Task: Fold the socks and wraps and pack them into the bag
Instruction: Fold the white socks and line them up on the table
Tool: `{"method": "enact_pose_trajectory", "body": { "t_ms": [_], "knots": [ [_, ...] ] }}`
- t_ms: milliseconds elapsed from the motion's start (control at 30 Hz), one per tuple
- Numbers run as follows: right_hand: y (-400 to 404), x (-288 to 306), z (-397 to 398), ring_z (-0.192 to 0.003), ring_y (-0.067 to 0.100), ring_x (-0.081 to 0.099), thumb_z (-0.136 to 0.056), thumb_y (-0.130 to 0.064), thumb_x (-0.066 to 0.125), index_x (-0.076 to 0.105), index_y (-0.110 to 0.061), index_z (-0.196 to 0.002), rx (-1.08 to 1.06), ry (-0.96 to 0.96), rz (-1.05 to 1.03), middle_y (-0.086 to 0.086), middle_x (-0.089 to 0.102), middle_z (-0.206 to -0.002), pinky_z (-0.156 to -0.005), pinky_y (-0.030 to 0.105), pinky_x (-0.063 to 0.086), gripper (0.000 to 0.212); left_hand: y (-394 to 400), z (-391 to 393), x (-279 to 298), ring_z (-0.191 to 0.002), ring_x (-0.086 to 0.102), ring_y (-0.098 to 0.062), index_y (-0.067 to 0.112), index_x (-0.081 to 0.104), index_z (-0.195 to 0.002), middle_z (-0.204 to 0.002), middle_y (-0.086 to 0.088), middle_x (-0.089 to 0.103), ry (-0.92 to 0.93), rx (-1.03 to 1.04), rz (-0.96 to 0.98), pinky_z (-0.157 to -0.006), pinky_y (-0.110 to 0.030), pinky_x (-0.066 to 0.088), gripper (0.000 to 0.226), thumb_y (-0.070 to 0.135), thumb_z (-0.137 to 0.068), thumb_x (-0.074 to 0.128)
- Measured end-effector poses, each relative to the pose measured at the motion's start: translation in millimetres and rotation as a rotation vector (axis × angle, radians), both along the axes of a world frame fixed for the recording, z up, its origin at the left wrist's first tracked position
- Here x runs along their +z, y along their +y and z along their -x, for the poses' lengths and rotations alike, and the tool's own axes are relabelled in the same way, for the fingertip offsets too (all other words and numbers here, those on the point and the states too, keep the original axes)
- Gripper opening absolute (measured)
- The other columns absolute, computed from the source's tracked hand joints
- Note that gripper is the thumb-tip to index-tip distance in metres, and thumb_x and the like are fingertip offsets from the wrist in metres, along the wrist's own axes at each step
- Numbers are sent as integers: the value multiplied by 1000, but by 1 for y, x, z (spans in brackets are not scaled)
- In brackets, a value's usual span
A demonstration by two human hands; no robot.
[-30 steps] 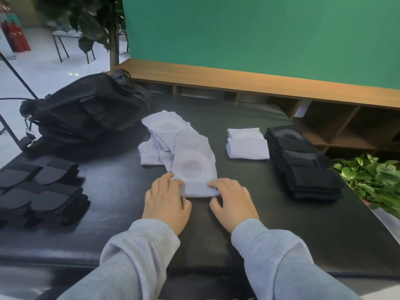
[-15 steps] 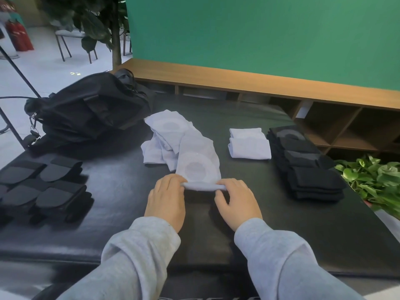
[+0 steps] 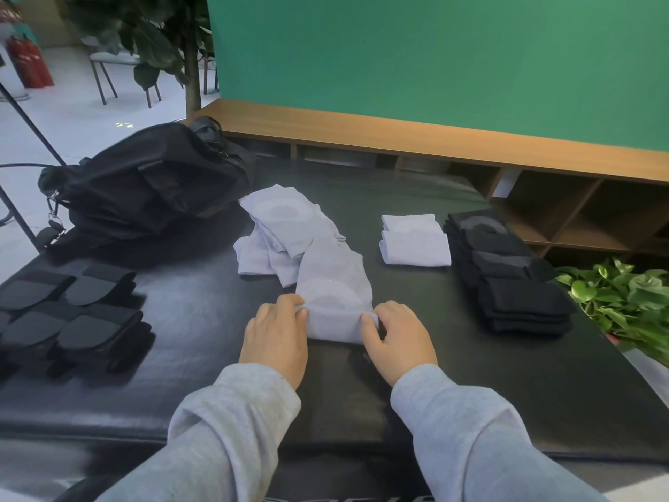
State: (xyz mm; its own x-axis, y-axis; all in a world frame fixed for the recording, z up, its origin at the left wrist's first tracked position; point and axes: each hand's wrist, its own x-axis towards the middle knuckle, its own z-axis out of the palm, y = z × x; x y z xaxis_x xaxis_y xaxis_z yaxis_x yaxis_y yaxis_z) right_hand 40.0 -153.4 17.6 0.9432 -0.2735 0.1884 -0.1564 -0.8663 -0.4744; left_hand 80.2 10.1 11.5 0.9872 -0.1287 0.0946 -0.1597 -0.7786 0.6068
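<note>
Green wall at the back with a long wooden shelf unit [image 3: 434, 139] running under it, and in front of that a black padded worktop [image 3: 543, 385] where everything sits. Only the one head view here, looking down at both arms in grey sleeves [image 3: 231, 436]. Black bag [image 3: 144, 186] is slumped at the far left corner of the worktop, I can't tell whether it is open. Along the left edge there's a bunch of black wraps [image 3: 72, 320] laid out in a cluster. Middle of the worktop, toward the far side, is a loose pile of white socks [image 3: 282, 233], and one white sock [image 3: 333, 295] stretches from that pile toward the near edge. Its near end is turned up into a fold, and that's where the hands are: left hand [image 3: 275, 335] pinches the left end of the fold, fingers [image 3: 289, 306] curled over the top of it, and right hand [image 3: 398, 335] does the same on the right end with the thumb tucked against the cloth. Just right of the pile sit two folded white socks [image 3: 416, 240], and beside them, by the right edge, a neat stack of black socks [image 3: 514, 273]. A green leafy plant [image 3: 622, 295] pokes in past the right edge.
</note>
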Motion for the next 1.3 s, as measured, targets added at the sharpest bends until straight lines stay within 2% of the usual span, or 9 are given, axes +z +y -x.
{"method": "enact_pose_trajectory", "body": {
  "t_ms": [100, 167, 267, 333, 467, 600, 700, 933, 1300],
  "knots": [
    [-1, 0, -2, -80, 11, 50, -93, -40, 46, 49, -17, -91, -25, -5, -61, -9, 51, -81, -72, 27, 44, 23, -2, -1, -2, -103, 46, -28, 21, 42, -125, -115, -8, 50, 0, 43, 62, -89, -36, 38, 28, 24, -99, 32],
    [-1, -1, -2, -79, 11, 50, -93, -40, 48, 43, -20, -92, -45, -8, -94, -12, 48, -79, -71, 27, 44, 21, -2, -1, -1, -97, 45, -25, 20, 44, -115, -110, -6, 50, -16, 62, 96, -85, -34, 37, 23, 13, -96, 33],
    [-2, -3, -3, -77, 12, 48, -95, -36, 48, 41, -20, -91, -32, -25, -58, -10, 47, -82, -71, 28, 45, 18, -1, -1, -4, -97, 43, -21, 16, 48, -103, -113, -2, 47, -120, -18, -15, -83, -28, 33, 25, -2, -88, 37],
    [-2, -5, -3, -78, 12, 47, -95, -30, 48, 46, -20, -92, 4, -63, -21, -10, 45, -92, -71, 29, 45, 11, 0, -2, -8, -100, 47, -24, 11, 54, -102, -118, -4, 47, -176, -58, -42, -86, -32, 36, 26, -4, -84, 43],
    [-3, -10, -3, -80, 13, 52, -94, -24, 50, 58, -18, -96, 45, -113, -11, -13, 43, -101, -71, 31, 48, 10, -1, 0, -9, -101, 51, -25, 12, 60, -96, -117, -2, 50, -235, -46, 1, -86, -36, 38, 10, 16, -88, 56],
    [-3, -9, -3, -88, 6, 49, -90, -31, 51, 60, -21, -97, 104, -96, 4, -18, 42, -98, -78, 21, 43, 15, -1, -1, -10, -116, 40, -12, 24, 51, -112, -128, 9, 38, -186, -83, -93, -94, -27, 30, 33, 45, -87, 54],
    [-3, -8, -3, -93, 3, 45, -89, -34, 53, 60, -22, -103, 148, -86, 25, -20, 39, -100, -84, 17, 38, 20, -2, 0, -9, -123, 35, -11, 27, 46, -120, -133, 11, 33, -179, -111, -146, -101, -28, 28, 44, 50, -84, 54],
    [-2, -6, -2, -103, 4, 43, -88, -35, 53, 57, -26, -111, 161, -43, 47, -20, 43, -106, -90, 15, 32, 25, -1, 0, -11, -119, 39, -11, 25, 44, -122, -129, 10, 40, -225, -111, -140, -97, -26, 26, 32, 30, -90, 48],
    [-1, -2, 0, -97, 4, 45, -87, -38, 55, 56, -25, -104, 161, -14, 7, -20, 41, -95, -90, 20, 38, 22, -1, -2, -9, -112, 42, -16, 19, 45, -119, -124, 6, 46, -189, -95, -124, -90, -24, 25, 33, 8, -88, 41]
  ]
}}
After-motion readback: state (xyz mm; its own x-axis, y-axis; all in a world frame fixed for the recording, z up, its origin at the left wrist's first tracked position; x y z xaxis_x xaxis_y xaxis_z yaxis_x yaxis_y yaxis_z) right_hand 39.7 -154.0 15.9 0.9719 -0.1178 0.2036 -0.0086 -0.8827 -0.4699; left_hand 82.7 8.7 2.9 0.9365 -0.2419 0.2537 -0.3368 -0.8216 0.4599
